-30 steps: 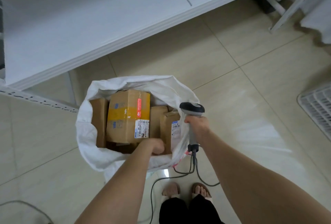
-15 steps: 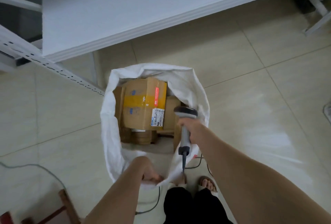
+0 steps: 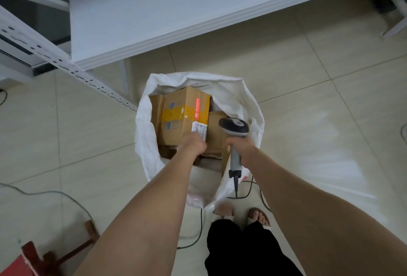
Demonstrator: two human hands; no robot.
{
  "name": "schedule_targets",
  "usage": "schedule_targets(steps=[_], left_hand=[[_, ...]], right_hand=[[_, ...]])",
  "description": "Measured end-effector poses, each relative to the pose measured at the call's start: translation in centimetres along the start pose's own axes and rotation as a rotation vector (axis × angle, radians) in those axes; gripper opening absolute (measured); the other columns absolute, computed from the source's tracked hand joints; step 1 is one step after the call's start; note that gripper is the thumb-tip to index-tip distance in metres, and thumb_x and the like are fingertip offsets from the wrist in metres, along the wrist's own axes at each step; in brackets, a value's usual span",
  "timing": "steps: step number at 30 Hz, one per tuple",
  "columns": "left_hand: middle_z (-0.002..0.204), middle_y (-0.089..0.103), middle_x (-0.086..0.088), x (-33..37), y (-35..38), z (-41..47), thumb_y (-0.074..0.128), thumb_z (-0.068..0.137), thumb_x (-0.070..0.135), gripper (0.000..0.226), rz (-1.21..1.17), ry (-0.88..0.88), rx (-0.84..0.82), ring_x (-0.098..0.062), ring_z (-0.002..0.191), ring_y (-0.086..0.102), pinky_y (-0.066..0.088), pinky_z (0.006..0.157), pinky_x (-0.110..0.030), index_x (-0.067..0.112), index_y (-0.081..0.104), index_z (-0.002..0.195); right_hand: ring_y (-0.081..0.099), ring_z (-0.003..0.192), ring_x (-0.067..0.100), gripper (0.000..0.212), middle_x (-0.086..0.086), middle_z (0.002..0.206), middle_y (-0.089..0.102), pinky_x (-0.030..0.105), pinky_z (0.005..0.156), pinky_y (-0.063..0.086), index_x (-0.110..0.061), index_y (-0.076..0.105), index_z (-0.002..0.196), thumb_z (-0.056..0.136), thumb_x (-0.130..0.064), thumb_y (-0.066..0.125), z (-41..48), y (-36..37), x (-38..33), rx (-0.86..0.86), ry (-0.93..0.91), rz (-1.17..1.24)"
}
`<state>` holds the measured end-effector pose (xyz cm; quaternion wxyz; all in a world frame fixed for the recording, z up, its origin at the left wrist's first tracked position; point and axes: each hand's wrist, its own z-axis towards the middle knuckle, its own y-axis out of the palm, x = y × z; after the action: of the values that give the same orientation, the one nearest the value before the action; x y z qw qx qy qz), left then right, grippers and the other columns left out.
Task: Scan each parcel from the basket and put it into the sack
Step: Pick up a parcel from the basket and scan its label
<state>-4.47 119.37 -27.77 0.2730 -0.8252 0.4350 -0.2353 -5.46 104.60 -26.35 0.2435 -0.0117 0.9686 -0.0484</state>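
Observation:
A white sack (image 3: 143,125) stands open on the floor with several cardboard parcels inside. The largest parcel (image 3: 182,112) has yellow tape, a red sticker and a white label. My left hand (image 3: 193,145) reaches into the sack, its fingers curled over this parcel's near edge by the label. A smaller brown parcel (image 3: 214,132) lies to its right. Over the sack's right side, my right hand (image 3: 241,146) grips the handle of a grey barcode scanner (image 3: 234,127), head pointing away from me. The basket is out of view.
A white table (image 3: 176,11) overhangs just beyond the sack. A perforated shelf upright (image 3: 66,66) slants at the left. The scanner cable (image 3: 248,194) trails on the tile by my feet (image 3: 259,216). A red wooden stool (image 3: 28,256) sits at the lower left.
My left hand left the sack's near rim and moved forward into the sack onto the large parcel. The right hand with the scanner stayed beside the sack's right edge.

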Motion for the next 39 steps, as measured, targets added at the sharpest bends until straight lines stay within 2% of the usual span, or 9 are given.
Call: schedule_targets(steps=[3, 5, 7, 10, 13, 17, 21, 30, 39], left_hand=[[0.119, 0.06, -0.009, 1.8, -3.2, -2.6, 0.054, 0.094, 0.022, 0.028, 0.045, 0.038, 0.045, -0.023, 0.101, 0.057, 0.046, 0.075, -0.029, 0.012, 0.058, 0.12], [0.119, 0.059, -0.01, 3.5, -5.8, -4.9, 0.05, 0.094, 0.019, 0.029, 0.075, 0.065, 0.047, -0.025, 0.103, 0.056, 0.044, 0.075, -0.03, 0.01, 0.057, 0.121], [0.12, 0.059, -0.011, 5.5, -8.6, -7.4, 0.048, 0.094, 0.015, 0.031, 0.084, 0.09, 0.052, -0.026, 0.107, 0.057, 0.043, 0.076, -0.03, 0.009, 0.055, 0.123], [0.121, 0.06, -0.012, 9.1, -12.8, -11.7, 0.046, 0.093, 0.014, 0.031, 0.109, 0.158, 0.086, -0.028, 0.109, 0.057, 0.043, 0.077, -0.031, 0.009, 0.057, 0.121], [0.115, 0.064, -0.012, 13.1, -16.5, -15.7, 0.046, 0.089, 0.013, 0.03, 0.15, 0.232, 0.108, -0.028, 0.102, 0.061, 0.045, 0.073, -0.03, 0.007, 0.061, 0.114], [0.124, 0.059, -0.011, 19.7, -19.9, -21.0, 0.049, 0.092, 0.015, 0.034, 0.135, 0.346, 0.116, -0.029, 0.111, 0.057, 0.047, 0.09, -0.034, 0.007, 0.056, 0.124], [0.122, 0.06, -0.01, 26.9, -21.6, -26.2, 0.051, 0.092, 0.015, 0.03, 0.169, 0.5, 0.16, -0.028, 0.109, 0.057, 0.048, 0.09, -0.034, 0.009, 0.058, 0.121], [0.113, 0.064, -0.011, 42.6, -18.9, -38.6, 0.048, 0.088, 0.011, 0.027, 0.339, 0.811, 0.19, -0.028, 0.102, 0.06, 0.049, 0.081, -0.034, 0.005, 0.062, 0.11], [0.127, 0.056, -0.014, 56.2, -8.1, -49.2, 0.05, 0.091, 0.015, 0.034, 0.45, 0.977, 0.195, -0.03, 0.117, 0.053, 0.046, 0.093, -0.035, 0.004, 0.054, 0.124]], right_hand=[[0.064, 0.087, 0.027, 0.024, 0.012, 0.092, 0.062, 0.035, 0.073, 0.055, -0.006, 0.059, 0.092, 0.071, -0.006, 0.07, -3.0, -1.0, -2.3, -0.017, -0.023, 0.072], [0.061, 0.065, 0.02, 0.009, 0.012, 0.079, 0.062, 0.029, 0.059, 0.051, -0.004, 0.06, 0.079, 0.076, 0.002, 0.066, -5.9, -2.0, -4.2, -0.055, -0.055, 0.102], [0.055, 0.054, 0.02, 0.014, 0.013, 0.067, 0.06, 0.029, 0.057, 0.048, -0.003, 0.059, 0.068, 0.077, 0.007, 0.063, -9.0, -3.3, -6.1, -0.067, -0.094, 0.125], [0.049, 0.052, 0.024, 0.02, 0.013, 0.058, 0.054, 0.032, 0.059, 0.046, -0.003, 0.054, 0.059, 0.075, 0.009, 0.057, -13.9, -5.9, -9.0, -0.08, -0.161, 0.192], [0.044, 0.049, 0.02, 0.022, 0.01, 0.054, 0.049, 0.026, 0.051, 0.039, -0.005, 0.05, 0.064, 0.08, 0.01, 0.052, -18.8, -9.2, -11.9, -0.04, -0.192, 0.252], [0.042, 0.048, 0.018, 0.021, 0.011, 0.058, 0.049, 0.025, 0.05, 0.038, -0.005, 0.05, 0.063, 0.081, 0.005, 0.054, -24.6, -14.3, -15.0, 0.047, -0.227, 0.335], [0.046, 0.047, 0.016, 0.021, 0.009, 0.057, 0.052, 0.023, 0.049, 0.039, -0.005, 0.053, 0.066, 0.085, 0.004, 0.054, -29.7, -20.3, -17.1, 0.136, -0.273, 0.443], [0.049, 0.049, 0.015, 0.014, 0.008, 0.061, 0.055, 0.025, 0.052, 0.041, -0.006, 0.054, 0.072, 0.084, 0.001, 0.058, -38.4, -35.9, -15.8, 0.356, -0.367, 0.672], [0.049, 0.053, 0.016, 0.016, 0.005, 0.062, 0.055, 0.028, 0.058, 0.043, -0.008, 0.054, 0.074, 0.088, -0.004, 0.06, -40.8, -52.9, -10.2, 0.419, -0.325, 0.882]])
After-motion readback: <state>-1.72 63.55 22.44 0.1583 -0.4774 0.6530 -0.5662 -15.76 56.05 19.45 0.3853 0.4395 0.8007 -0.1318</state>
